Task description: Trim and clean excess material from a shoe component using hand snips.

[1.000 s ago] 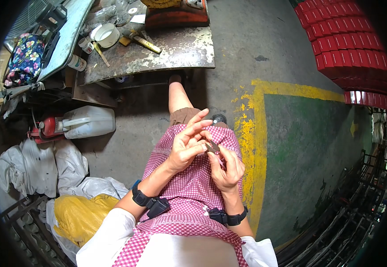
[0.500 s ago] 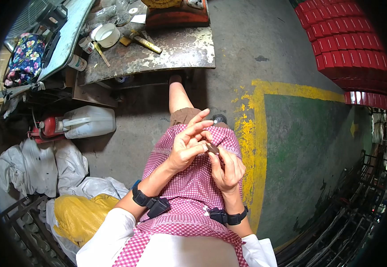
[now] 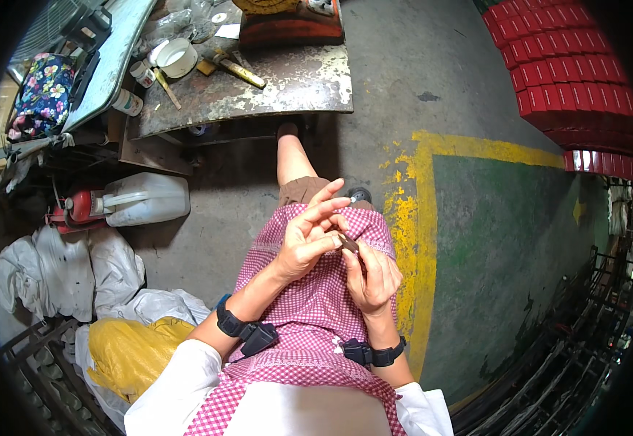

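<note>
A small dark brown piece (image 3: 348,244), too small to name more exactly, is pinched between my two hands above my lap. My left hand (image 3: 312,234) grips its near-left end with thumb and a bent finger, while other fingers stretch away and a tiny white spot shows on one fingertip. On the opposite side, the thumb and fingers of my right hand (image 3: 374,278) close on the same piece. Part of it is hidden behind the fingertips. Below the hands lies my pink checked apron (image 3: 294,291). Each wrist wears a black strap with a small box.
A worn work table (image 3: 294,83) ahead holds a white cup (image 3: 177,58), brushes and a red-orange machine base (image 3: 291,27). To the left are a plastic jerrycan (image 3: 149,200), white sacks (image 3: 47,272) and a yellow sack (image 3: 138,352). Red boxes (image 3: 563,69) are stacked far right; dark metal racks (image 3: 571,356) stand nearer.
</note>
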A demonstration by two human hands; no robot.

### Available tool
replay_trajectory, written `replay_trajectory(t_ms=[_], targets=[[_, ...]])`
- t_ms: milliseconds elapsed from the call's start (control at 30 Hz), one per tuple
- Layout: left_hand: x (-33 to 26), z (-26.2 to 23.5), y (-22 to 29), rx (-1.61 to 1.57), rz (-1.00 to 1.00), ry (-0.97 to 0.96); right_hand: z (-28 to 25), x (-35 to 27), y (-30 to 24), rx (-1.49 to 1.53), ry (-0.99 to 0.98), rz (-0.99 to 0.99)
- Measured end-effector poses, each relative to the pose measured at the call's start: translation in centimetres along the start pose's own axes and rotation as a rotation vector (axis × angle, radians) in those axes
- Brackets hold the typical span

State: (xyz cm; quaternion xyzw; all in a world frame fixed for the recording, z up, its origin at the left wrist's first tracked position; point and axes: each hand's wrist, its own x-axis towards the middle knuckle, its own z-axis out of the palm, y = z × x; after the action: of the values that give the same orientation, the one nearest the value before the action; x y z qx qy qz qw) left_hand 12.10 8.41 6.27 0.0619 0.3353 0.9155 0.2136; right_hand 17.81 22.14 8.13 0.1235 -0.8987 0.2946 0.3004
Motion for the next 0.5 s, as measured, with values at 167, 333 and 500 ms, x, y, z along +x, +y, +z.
replay_trajectory(t_ms=[167,333,500], targets=[[0.03,0.09,0.02,0.008,0.004,0.001,0.07,-0.13,0.10,-0.009,0.001,-0.004],[0.04,0.15,0.07,0.001,-0.003,0.003,0.12,-0.11,0.16,-0.020,0.008,-0.018],[0.09,0.00,0.06,-0.001,-0.005,-0.007,0.18,-0.21,0.31,-0.032,0.014,-0.035]])
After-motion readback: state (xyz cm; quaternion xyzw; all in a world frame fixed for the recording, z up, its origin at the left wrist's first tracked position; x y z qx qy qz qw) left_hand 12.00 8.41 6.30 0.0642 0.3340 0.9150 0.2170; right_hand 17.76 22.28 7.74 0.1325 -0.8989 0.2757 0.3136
